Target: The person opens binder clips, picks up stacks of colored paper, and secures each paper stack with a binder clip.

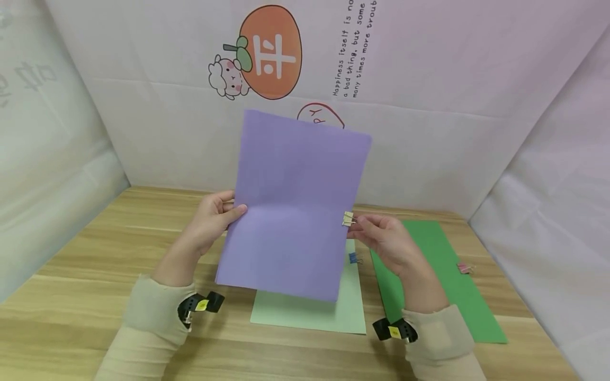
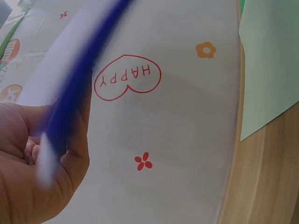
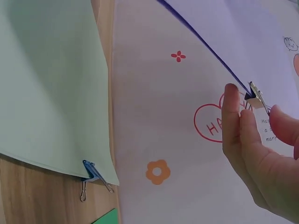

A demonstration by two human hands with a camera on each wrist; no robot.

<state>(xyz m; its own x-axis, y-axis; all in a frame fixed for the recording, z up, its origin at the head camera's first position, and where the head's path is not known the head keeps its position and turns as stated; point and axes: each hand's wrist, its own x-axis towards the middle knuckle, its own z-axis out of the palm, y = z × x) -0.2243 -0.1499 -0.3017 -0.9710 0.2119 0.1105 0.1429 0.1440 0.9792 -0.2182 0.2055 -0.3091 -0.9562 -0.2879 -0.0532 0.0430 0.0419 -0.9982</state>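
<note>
A purple sheet of paper (image 1: 295, 211), possibly a stack, is held up and tilted above the table. At its left edge my left hand (image 1: 209, 222) grips it, thumb in front and fingers behind. A pale yellow binder clip (image 1: 348, 218) sits on its right edge. My right hand (image 1: 386, 238) has thumb and fingers at that clip's wire handles, pinching them. In the right wrist view the clip (image 3: 254, 99) bites the paper's dark edge, between thumb and fingers. The left wrist view shows the paper edge (image 2: 88, 65) blurred in the left hand (image 2: 42, 163).
Below the purple paper, pale green paper (image 1: 310, 315) lies on the wooden table (image 1: 86, 296), with a blue binder clip (image 1: 353, 257) at its right edge. To the right lies dark green paper (image 1: 457, 296) with a pink binder clip (image 1: 464, 268). A printed white cloth (image 1: 429, 79) stands behind.
</note>
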